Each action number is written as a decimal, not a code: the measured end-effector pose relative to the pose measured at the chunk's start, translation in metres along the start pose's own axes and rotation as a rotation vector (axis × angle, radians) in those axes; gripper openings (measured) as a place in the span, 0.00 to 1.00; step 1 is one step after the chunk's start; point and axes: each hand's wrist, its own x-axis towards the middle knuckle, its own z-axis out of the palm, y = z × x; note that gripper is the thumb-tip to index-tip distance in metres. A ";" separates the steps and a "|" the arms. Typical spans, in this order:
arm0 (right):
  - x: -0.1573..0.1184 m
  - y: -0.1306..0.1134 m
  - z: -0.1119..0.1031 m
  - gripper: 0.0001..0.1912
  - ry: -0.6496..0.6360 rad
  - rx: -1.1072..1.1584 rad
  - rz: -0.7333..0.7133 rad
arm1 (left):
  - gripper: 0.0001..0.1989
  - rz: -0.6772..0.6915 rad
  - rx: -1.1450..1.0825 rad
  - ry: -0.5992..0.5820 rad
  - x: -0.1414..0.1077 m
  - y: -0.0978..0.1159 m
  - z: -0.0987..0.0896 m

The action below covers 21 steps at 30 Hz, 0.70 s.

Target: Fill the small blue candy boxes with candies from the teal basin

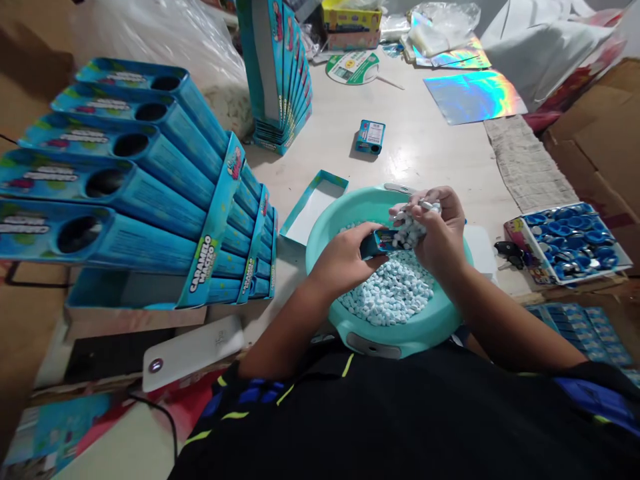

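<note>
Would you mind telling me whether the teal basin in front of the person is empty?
No, the teal basin holds a heap of pale blue and white candies under the person's hands.

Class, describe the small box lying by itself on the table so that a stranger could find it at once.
Start at the teal basin of pale blue candies in front of the person. Look past its far rim across the bare white table; the small box lies there flat. Unlike the tall blue display boxes stacked at the left, it is tiny, closed and alone.

candies (pixel 395 293) in basin (pixel 325 233), boxes (pixel 125 187) left
</note>
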 end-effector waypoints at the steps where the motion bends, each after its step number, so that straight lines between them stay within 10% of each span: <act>1: -0.001 0.001 -0.001 0.11 -0.004 -0.035 0.013 | 0.22 0.001 0.003 -0.004 0.000 0.000 0.000; 21: -0.008 -0.007 -0.006 0.12 0.056 0.080 -0.064 | 0.21 0.198 0.101 -0.078 0.007 -0.005 -0.006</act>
